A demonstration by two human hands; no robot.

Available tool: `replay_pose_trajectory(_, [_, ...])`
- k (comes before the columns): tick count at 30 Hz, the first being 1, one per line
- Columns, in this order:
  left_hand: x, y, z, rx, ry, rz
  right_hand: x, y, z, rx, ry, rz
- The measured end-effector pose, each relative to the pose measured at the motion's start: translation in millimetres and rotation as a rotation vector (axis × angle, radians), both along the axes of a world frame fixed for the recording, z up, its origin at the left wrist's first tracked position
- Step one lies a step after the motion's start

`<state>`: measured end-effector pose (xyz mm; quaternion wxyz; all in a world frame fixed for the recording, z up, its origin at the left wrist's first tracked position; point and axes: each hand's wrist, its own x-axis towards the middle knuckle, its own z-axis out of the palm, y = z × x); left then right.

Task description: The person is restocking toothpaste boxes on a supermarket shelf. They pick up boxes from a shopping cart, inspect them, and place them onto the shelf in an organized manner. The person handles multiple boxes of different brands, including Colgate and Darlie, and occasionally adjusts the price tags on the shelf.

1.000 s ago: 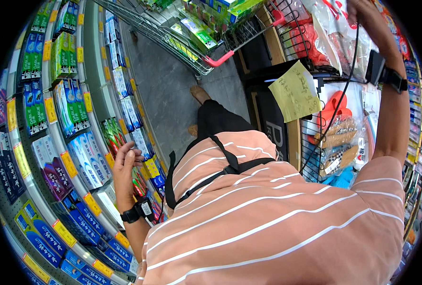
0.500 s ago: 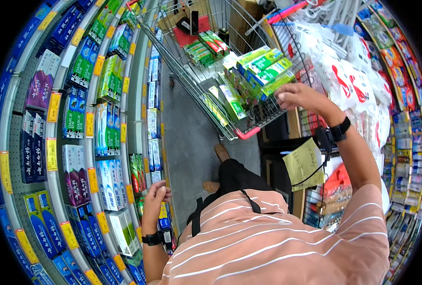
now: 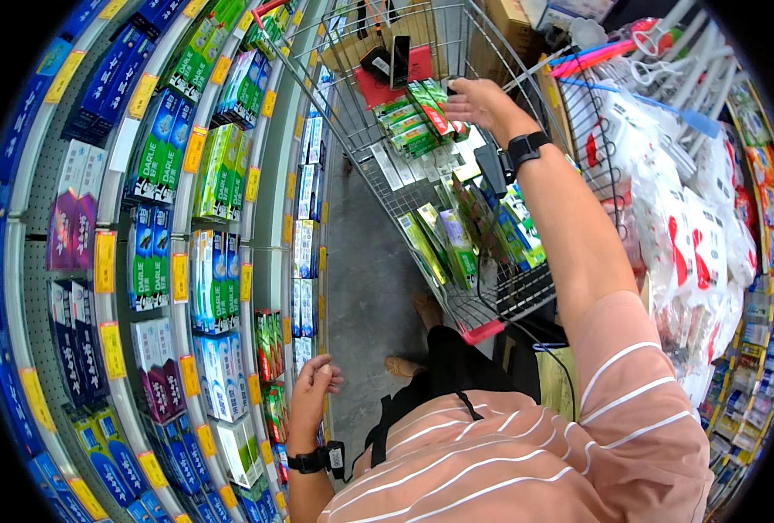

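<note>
My right hand (image 3: 483, 106) reaches over the shopping cart (image 3: 550, 288), fingers stretched out and holding nothing visible. It is beside a stack of green and red toothpaste boxes (image 3: 423, 112); whether it touches them I cannot tell. More green toothpaste boxes (image 3: 458, 246) lie in the cart's near part, some standing on edge, partly hidden by my right forearm. A phone (image 3: 400, 61) stands on a red item (image 3: 419, 65) at the cart's far end. My left hand (image 3: 317, 383) is held low by the shelf, open and loosely curled, with nothing in it.
Shelves of boxed toothpaste (image 3: 152, 253) with yellow price tags (image 3: 180, 277) line the left side. At right stands a wire rack (image 3: 591, 144) with white plastic packs (image 3: 679, 235) and hangers (image 3: 687, 70). Grey floor (image 3: 365, 253) lies between shelf and cart.
My right hand has moved from the cart's near right corner forward and left, to the far stack of boxes. The whole view has shifted a little. My left hand stays low and empty.
</note>
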<state>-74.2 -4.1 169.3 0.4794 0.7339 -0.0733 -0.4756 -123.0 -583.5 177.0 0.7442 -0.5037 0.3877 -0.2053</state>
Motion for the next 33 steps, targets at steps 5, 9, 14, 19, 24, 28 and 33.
replay_pose_trajectory(5, [-0.5,-18.0,-4.3,0.065,0.045,0.070,18.6,-26.1,-108.6,0.220,0.172,-0.089])
replay_pose_trajectory(9, [-3.3,-24.0,-4.9,0.157,0.069,0.146,23.9,-18.9,-187.2,0.315,0.195,-0.227])
replay_pose_trajectory(14, [-7.9,-30.7,-8.5,0.191,0.084,0.198,37.6,-11.0,-213.2,0.411,0.109,-0.324])
replay_pose_trajectory(19, [-8.8,-35.4,-9.6,0.223,0.100,0.214,48.5,-21.5,-236.9,0.495,0.059,-0.504])
replay_pose_trajectory(24, [-9.1,-44.3,-6.6,0.223,0.113,0.217,54.2,-23.7,-252.7,0.542,-0.001,-0.614])
replay_pose_trajectory(28, [-10.6,-45.7,-7.3,0.207,0.110,0.200,52.5,-9.4,-247.4,0.570,-0.137,-0.550])
replay_pose_trajectory(33, [-12.4,-39.7,-2.3,0.122,0.074,0.176,47.5,27.5,-206.9,0.618,-0.190,-0.521])
